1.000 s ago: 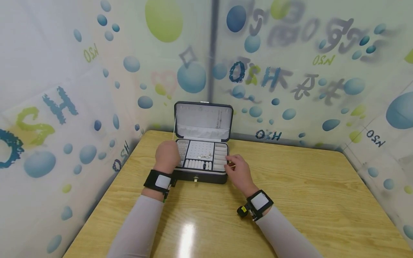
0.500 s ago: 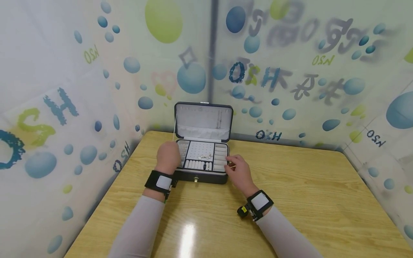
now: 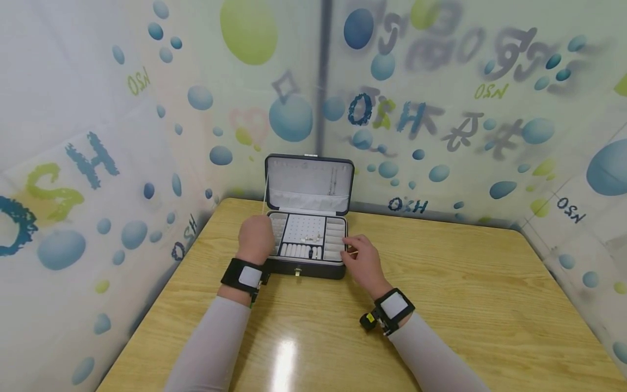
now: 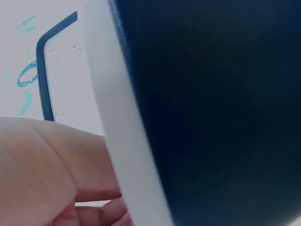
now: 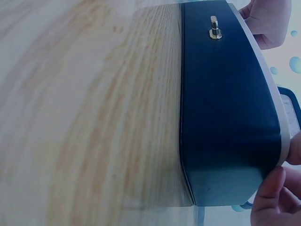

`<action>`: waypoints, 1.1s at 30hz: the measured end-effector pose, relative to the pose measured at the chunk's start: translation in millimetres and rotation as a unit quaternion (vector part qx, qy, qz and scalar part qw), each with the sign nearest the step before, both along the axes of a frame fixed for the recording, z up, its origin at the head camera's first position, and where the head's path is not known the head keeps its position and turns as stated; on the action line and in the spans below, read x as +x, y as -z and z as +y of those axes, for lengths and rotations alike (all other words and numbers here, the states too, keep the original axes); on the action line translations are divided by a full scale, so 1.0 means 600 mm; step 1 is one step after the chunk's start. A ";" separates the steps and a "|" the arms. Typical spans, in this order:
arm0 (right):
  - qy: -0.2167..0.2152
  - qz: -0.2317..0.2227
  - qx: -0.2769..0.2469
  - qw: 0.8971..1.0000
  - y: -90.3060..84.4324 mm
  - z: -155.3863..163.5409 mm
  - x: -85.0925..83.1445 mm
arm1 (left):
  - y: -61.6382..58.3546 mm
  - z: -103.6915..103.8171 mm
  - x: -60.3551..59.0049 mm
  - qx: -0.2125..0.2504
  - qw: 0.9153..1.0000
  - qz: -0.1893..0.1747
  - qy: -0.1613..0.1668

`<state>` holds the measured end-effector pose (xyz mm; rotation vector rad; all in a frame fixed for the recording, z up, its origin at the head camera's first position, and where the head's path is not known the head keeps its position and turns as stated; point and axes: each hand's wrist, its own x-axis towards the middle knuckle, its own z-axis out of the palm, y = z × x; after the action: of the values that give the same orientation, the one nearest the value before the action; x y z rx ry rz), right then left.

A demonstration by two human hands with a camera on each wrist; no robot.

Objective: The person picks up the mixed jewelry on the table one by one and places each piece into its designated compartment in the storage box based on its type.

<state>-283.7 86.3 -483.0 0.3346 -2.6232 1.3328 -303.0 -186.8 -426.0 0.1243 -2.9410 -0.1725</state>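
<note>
A dark blue jewelry box (image 3: 279, 267) stands on the table with its lid (image 3: 299, 177) raised. My left hand (image 3: 256, 239) holds the box's left edge, its fingers mostly hidden in the head view; up close they curl at the pale rim (image 4: 110, 94). At the opposite edge, my right hand (image 3: 364, 264) pinches the rim near the front corner, with the thumb (image 5: 270, 188) against the outside. Inside lie a dotted white earring panel (image 3: 305, 224), a row of white ring rolls (image 3: 294, 250) and side compartments (image 3: 334, 234).
The wooden table (image 3: 441, 305) reaches out in front and to the right. Close behind the box rises a printed curtain wall (image 3: 416, 136). A thin pale ribbon (image 3: 265, 193) links lid and base at the left. Fine chains (image 3: 333, 181) hang inside the lid.
</note>
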 end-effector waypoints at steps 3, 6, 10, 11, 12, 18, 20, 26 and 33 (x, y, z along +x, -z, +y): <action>0.000 0.003 -0.002 1.000 0.001 0.001 0.000 | 0.000 -0.001 -0.001 0.000 1.000 -0.003 -0.001; 0.000 0.005 -0.006 1.000 0.002 0.001 0.000 | -0.004 0.000 0.000 0.005 1.000 -0.009 -0.003; 0.001 0.008 -0.016 1.000 0.002 0.003 -0.004 | -0.008 0.000 0.001 0.012 1.000 -0.020 -0.001; 0.001 0.007 -0.020 1.000 0.003 0.004 -0.005 | -0.008 -0.001 0.001 0.011 1.000 -0.023 0.001; 0.001 0.006 -0.024 1.000 0.003 0.004 -0.006 | -0.009 -0.002 0.001 0.012 1.000 -0.025 0.002; 0.000 0.005 -0.041 0.999 0.004 0.006 -0.014 | -0.009 -0.009 0.000 0.014 1.000 -0.027 0.007; -0.002 0.007 -0.046 0.999 0.006 0.009 -0.019 | -0.006 -0.010 -0.001 0.013 1.000 -0.027 0.010; -0.014 -0.001 -0.072 0.997 0.017 0.018 -0.034 | -0.007 -0.014 -0.003 0.019 0.999 -0.038 0.017; -0.011 -0.002 -0.085 0.996 0.023 0.023 -0.045 | -0.012 -0.027 -0.006 0.014 0.998 -0.056 0.026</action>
<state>-310.6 99.9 -497.1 0.3365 -2.4942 1.5510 -306.9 -203.1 -418.9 0.0634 -3.0551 -0.2221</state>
